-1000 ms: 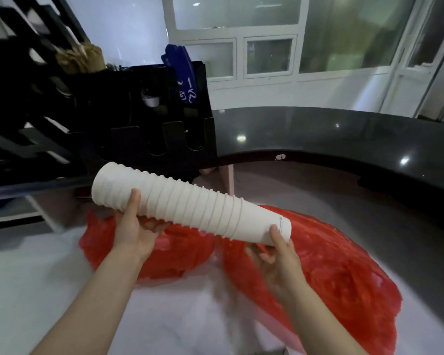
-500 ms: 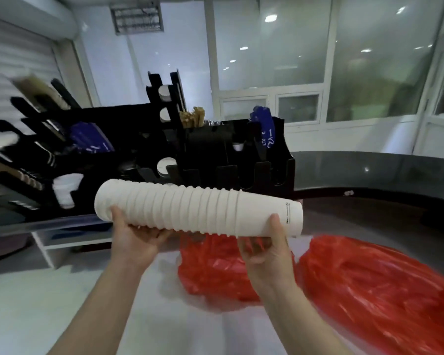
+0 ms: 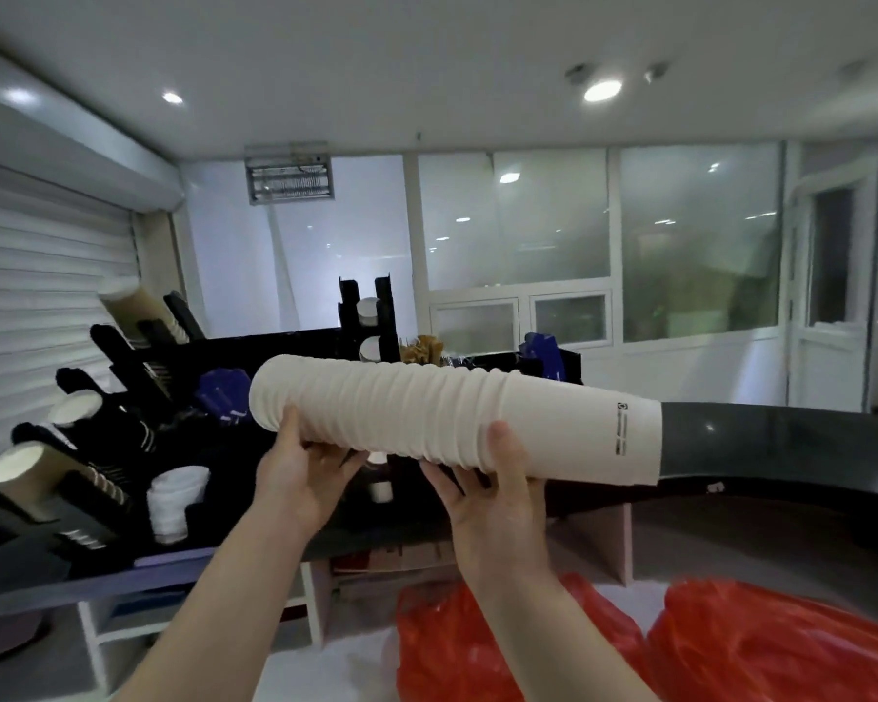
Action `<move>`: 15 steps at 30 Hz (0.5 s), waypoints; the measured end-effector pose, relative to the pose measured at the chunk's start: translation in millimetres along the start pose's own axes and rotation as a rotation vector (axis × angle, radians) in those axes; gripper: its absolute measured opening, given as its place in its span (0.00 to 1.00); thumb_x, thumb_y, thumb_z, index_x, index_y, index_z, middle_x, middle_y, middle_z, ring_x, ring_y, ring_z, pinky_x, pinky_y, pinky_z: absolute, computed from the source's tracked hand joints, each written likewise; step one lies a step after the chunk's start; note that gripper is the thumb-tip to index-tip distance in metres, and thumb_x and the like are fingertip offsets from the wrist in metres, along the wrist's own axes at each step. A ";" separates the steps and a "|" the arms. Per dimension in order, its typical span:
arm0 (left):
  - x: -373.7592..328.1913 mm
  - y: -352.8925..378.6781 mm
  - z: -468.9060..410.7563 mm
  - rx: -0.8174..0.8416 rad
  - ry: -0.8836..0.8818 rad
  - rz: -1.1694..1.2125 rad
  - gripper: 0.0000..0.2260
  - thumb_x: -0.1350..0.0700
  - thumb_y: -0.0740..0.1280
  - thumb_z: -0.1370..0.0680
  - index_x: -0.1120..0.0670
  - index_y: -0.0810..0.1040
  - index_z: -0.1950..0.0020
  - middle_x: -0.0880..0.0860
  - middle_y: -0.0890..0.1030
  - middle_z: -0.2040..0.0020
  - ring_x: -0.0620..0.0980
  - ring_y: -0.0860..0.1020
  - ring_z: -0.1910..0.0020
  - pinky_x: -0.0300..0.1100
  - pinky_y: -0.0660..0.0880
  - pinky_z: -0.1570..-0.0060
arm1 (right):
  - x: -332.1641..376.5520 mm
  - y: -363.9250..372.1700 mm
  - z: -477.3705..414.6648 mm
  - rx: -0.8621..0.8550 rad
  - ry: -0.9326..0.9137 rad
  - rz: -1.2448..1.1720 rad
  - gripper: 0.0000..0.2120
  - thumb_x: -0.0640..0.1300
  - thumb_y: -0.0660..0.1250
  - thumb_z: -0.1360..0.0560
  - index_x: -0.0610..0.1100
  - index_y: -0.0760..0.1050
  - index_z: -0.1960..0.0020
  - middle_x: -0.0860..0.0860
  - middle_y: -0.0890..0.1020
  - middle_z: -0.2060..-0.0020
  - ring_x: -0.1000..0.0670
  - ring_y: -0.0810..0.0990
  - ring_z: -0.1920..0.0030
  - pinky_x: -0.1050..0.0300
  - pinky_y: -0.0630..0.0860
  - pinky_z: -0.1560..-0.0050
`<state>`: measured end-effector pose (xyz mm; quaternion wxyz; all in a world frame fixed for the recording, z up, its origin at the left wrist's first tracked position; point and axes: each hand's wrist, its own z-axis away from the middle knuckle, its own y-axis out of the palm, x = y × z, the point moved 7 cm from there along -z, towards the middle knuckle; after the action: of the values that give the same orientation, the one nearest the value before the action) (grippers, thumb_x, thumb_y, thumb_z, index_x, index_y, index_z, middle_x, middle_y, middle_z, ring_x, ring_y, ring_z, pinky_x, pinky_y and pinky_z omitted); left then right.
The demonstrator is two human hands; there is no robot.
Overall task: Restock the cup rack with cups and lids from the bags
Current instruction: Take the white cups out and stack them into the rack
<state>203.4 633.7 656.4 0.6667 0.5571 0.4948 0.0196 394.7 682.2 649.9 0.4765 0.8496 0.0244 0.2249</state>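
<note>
The long stack of white paper cups (image 3: 452, 423) sits higher in view than half a sec ago, level w/ the top of the black cup rack (image 3: 123, 448) instead of down at its lower slots. It's in the air in front of the rack, roughly horizontal, ribbed end to the left, smooth end w/ small print to the right. The camera has tipped up too, so the ceiling shows now and the red plastic bags (image 3: 731, 646) have slid to the bottom edge.

The rack stands on a dark glossy curved bench (image 3: 781, 448), w/ brown and white cups poking out of its slots on the left. The room has a white ceiling w/ round lights, a roller shutter on the left, a vent and frosted glass panels at the back.

The left hand (image 3: 300, 478) cups the ribbed end from below, thumb up the near side. The right hand (image 3: 498, 494) is under the middle, fingers (image 3: 457, 491) curled round the underside and thumb on the front. Both are holding the stack.
</note>
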 end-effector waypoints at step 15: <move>-7.9 35.1 -110.8 -0.010 0.196 -0.544 0.18 0.59 0.61 0.20 0.56 0.68 0.30 0.52 0.74 0.40 0.52 0.73 0.41 0.47 0.70 0.41 | 29.3 10.1 -143.3 0.107 -0.265 0.342 0.30 0.38 0.76 0.33 0.52 0.70 0.36 0.50 0.79 0.40 0.47 0.78 0.39 0.37 0.74 0.39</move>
<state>142.3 722.5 700.5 0.5993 0.3961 0.6879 -0.1038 361.2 798.7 732.4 0.3847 0.8876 -0.1708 0.1870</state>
